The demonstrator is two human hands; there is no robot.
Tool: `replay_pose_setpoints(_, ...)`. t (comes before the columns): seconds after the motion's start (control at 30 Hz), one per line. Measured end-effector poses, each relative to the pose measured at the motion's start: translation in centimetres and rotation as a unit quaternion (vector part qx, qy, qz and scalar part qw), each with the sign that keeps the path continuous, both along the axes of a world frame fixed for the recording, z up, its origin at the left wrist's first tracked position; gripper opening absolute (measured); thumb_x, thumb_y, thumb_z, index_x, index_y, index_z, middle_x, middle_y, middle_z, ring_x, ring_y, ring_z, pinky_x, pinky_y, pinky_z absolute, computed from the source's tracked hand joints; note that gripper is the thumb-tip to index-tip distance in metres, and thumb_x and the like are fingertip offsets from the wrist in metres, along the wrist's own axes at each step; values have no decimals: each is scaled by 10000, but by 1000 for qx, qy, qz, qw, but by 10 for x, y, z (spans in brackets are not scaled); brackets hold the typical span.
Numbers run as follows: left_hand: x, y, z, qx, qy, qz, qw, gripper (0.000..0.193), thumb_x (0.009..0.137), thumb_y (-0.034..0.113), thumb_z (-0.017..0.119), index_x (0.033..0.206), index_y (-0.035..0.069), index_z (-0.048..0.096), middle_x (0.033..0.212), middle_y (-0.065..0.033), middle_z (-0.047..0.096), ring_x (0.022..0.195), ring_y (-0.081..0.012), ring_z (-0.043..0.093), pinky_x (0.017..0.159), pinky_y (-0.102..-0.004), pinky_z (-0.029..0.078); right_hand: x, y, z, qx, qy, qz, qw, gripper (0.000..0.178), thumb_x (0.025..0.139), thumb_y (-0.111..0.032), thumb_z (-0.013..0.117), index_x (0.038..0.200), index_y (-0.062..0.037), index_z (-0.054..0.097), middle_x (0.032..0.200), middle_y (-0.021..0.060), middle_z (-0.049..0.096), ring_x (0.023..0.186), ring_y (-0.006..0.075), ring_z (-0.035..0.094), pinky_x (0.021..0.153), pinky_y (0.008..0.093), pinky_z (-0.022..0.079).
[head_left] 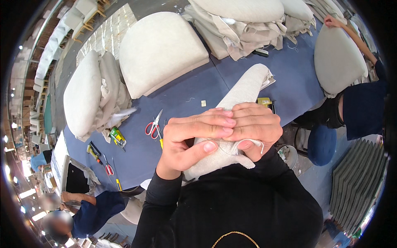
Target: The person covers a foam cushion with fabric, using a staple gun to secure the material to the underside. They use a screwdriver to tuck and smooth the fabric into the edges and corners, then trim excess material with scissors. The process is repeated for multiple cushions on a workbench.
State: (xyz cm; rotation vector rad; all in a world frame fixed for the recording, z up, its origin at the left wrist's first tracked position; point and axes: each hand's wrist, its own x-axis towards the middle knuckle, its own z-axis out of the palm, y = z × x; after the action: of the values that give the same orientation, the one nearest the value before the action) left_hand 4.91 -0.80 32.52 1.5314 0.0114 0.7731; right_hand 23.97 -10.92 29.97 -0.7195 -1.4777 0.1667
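A beige fabric-covered cushion stands on edge in front of me, narrow side up, its far end pointing away to the upper right. My left hand and my right hand are both closed over its top edge, with fingertips meeting in the middle. Both thumbs press on the near side, where a flap of loose fabric and a white thread end hang below my right hand. Beside my left hand lie red-handled scissors. A yellow tool, partly hidden, lies just beyond my right hand.
A blue table bears a large beige cushion, a cushion with bunched fabric and a fabric pile. A yellow-green cutter and more scissors lie left. Co-workers stand both sides; a blue stool is right.
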Motion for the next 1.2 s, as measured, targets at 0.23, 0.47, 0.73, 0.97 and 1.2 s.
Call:
replay_pose_setpoints(0.23,-7,-24,24,212,163,145,953,775,802,282,832,1450,-74,599,1379,-295,683,1213,-429,727,1038,-419,569,5,1,3,-16,18,11,1000,206,939,-174,798,1040,5,816,1000,170,828,922,313,820,783,405,631)
replay_pose_setpoints(0.47,0,-49,41,248,259,220,907,735,813,280,865,1413,-30,576,1268,-239,721,1052,-404,756,852,-422,616,7,-6,5,-24,11,-7,1000,215,972,-185,781,1063,8,807,1027,182,823,933,314,818,749,397,628)
replay_pose_setpoints(0.73,-13,-60,39,226,284,259,895,779,747,263,916,1400,-3,585,1246,-187,735,1027,-358,769,831,-410,625,-2,-1,6,-5,-15,39,999,230,928,-149,806,1078,25,807,1045,183,821,903,320,811,740,398,629)
replay_pose_setpoints(0.97,-67,-76,18,121,318,323,883,896,721,427,909,1419,-37,593,1302,-183,740,1133,-297,767,974,-389,598,-40,-1,11,-16,-82,61,995,295,908,-154,753,1160,-8,798,1197,119,805,1077,298,788,914,391,610)
replay_pose_setpoints(1.2,-137,-110,-19,41,225,502,834,982,894,729,729,1359,-121,573,1296,-265,711,1175,-353,716,1047,-466,560,-44,-32,-33,-21,-98,92,991,301,949,-153,728,1247,-149,774,1317,80,721,1209,271,703,1052,452,537)
